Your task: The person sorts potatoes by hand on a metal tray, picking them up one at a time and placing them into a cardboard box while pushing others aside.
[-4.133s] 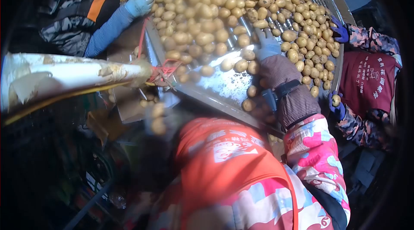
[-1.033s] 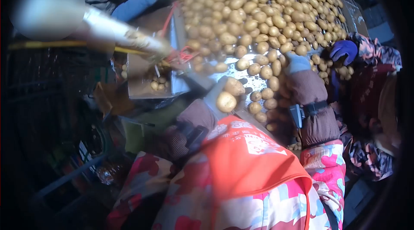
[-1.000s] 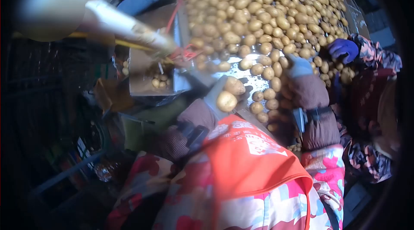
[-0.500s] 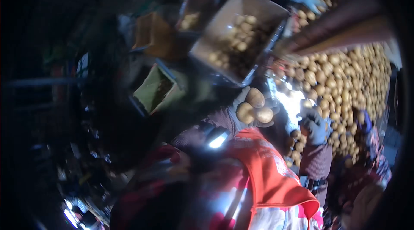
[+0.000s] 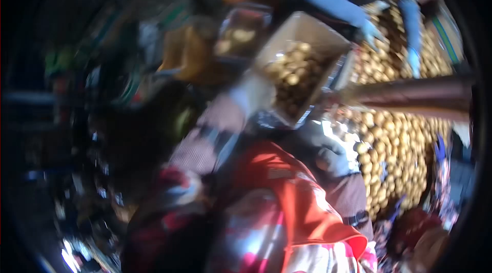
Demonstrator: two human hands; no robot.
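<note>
My left hand (image 5: 252,92), in a pale glove, is at the near left side of a box (image 5: 286,24) lined with clear plastic. Motion smears its fingers, so whether it holds anything cannot be made out. Inside the box lies a heap of potatoes (image 5: 294,65). My right hand (image 5: 338,156), in a grey glove, is in front of my red apron (image 5: 302,191). Its fingers curl around a brownish potato (image 5: 323,161), partly hidden and blurred. Just right of this hand spreads a large pile of potatoes (image 5: 397,155).
A reddish-brown beam (image 5: 415,93) crosses above the pile. Beyond it, another person's blue-sleeved arms (image 5: 333,1) reach into the potatoes. A second person's purple-gloved hand (image 5: 440,147) is at the right. A smaller box (image 5: 243,37) and an orange-brown box (image 5: 177,50) stand left.
My left hand, which held three potatoes before my apron, has swung up and left to the lined box. My right hand has drawn left, away from the pile. The view has shifted.
</note>
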